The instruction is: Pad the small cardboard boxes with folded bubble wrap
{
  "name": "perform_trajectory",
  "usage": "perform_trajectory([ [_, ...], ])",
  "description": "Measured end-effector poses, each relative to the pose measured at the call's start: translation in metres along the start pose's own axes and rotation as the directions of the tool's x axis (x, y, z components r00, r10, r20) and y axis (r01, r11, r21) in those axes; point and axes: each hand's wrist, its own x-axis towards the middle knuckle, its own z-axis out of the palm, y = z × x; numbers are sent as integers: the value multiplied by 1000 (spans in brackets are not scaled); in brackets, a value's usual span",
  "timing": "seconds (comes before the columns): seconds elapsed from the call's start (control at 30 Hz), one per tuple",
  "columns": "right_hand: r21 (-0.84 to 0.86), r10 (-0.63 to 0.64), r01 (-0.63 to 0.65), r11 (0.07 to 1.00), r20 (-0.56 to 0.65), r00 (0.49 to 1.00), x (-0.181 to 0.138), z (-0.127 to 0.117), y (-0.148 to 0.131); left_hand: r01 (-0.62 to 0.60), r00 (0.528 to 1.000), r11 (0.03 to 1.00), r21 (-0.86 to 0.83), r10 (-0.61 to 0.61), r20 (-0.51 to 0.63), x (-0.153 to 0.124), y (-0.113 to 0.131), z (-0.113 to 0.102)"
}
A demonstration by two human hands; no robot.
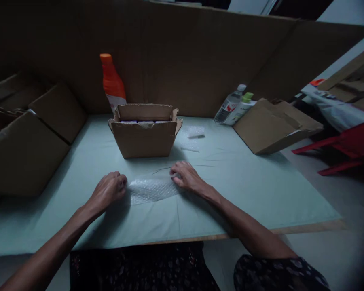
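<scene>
A clear sheet of bubble wrap is stretched between my two hands, just above or on the pale green cloth. My left hand is closed on its left end, the fingertips curled out of sight. At the right end, my right hand pinches the sheet between thumb and fingers. Directly beyond the hands stands a small open cardboard box, its top flaps up and several pale-topped items just showing inside.
A large open carton stands at the left. An orange bottle is behind the small box. More bubble wrap lies to its right. Farther right are a clear plastic bottle, a green-capped bottle and a tilted cardboard box. A cardboard wall closes the back.
</scene>
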Motion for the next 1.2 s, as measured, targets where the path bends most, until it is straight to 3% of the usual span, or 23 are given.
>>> perform_trajectory([
  [0.07,77,-117,132,988,-176,977,-9,-10,-6,-27,986,1000,-14,25,-163,-11,0,-12],
  [0.1,96,-181,216,972,-281,942,-14,-13,-9,-60,958,998,-15,53,-283,-17,0,-15],
  [0.17,49,-291,345,937,-436,852,-26,-12,-15,-156,848,988,13,141,-511,-33,1,-15],
  [0.23,-53,-378,401,914,-464,801,-42,-4,-16,-252,768,964,84,252,-588,-53,0,-3],
  [0.3,-90,-420,416,905,-350,837,-60,9,-12,-335,774,934,120,346,-531,-75,-2,15],
  [0.4,14,-356,362,932,-148,923,-84,20,-1,-387,837,922,9,356,-416,-104,-5,30],
  [0.47,73,-258,273,959,-172,951,-86,21,1,-344,865,935,-82,282,-415,-110,-2,27],
  [0.53,87,-187,215,973,-258,948,-73,21,-8,-306,857,945,-112,222,-465,-99,4,21],
  [0.6,84,-195,225,971,-272,942,-51,26,-27,-295,842,949,-114,202,-499,-75,14,18],
  [0.7,71,-325,332,941,-100,941,-26,42,-50,-288,888,949,-127,214,-408,-38,26,27],
  [0.8,75,-366,365,928,-8,931,-36,52,-39,-278,923,950,-139,224,-312,-29,21,39],
  [0.87,91,-259,264,960,-61,964,-57,48,-14,-268,935,947,-175,212,-286,-39,11,43],
  [1.0,97,13,5,995,-183,983,-84,27,26,-116,947,966,-231,37,-319,-64,-6,43],
  [1.1,74,73,-60,995,-185,980,-69,23,23,105,931,978,-179,-160,-329,-64,-8,41],
  [1.2,71,96,-88,994,-128,987,-44,30,7,251,924,950,-186,-292,-246,-52,-2,36],
])
